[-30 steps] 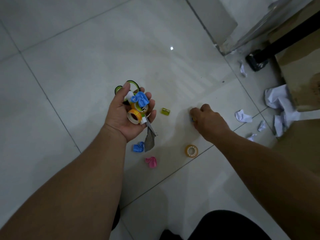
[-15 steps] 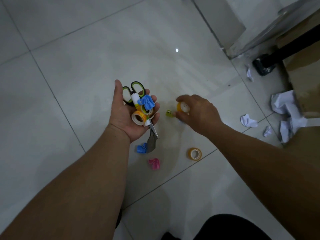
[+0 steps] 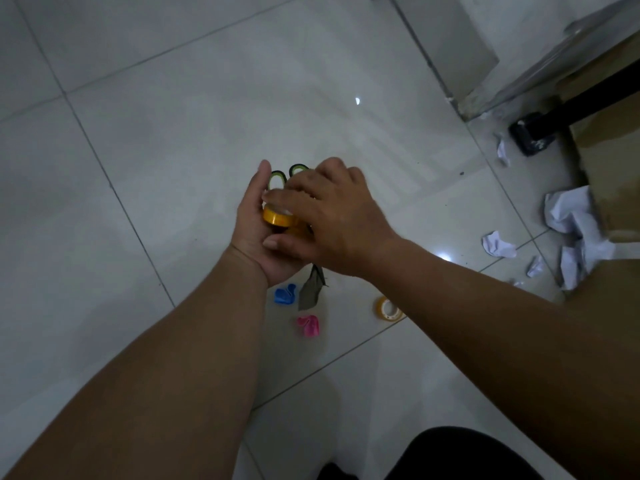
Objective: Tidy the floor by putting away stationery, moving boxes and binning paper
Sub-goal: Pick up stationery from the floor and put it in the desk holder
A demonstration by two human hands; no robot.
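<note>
My left hand (image 3: 254, 233) lies palm up above the tiled floor and cups a pile of stationery: green-handled scissors (image 3: 277, 178) whose blade (image 3: 310, 287) hangs below the palm, and tape rolls. My right hand (image 3: 332, 216) lies over that pile, its fingers and thumb round a yellow tape roll (image 3: 278, 216) set against the left palm. On the floor below lie a blue clip (image 3: 285, 295), a pink clip (image 3: 308, 325) and another yellow tape roll (image 3: 387, 308). The rest of the pile is hidden under my right hand.
Crumpled white paper (image 3: 575, 223) and smaller scraps (image 3: 497, 244) lie on the floor at the right beside a brown cardboard box (image 3: 616, 174). A black furniture foot (image 3: 530, 133) stands behind them. My dark-clad knee (image 3: 450, 455) is at the bottom edge.
My right hand picked a yellow tape roll off the floor and carried it left onto the pile in my left palm. The small green sharpener is no longer visible.
</note>
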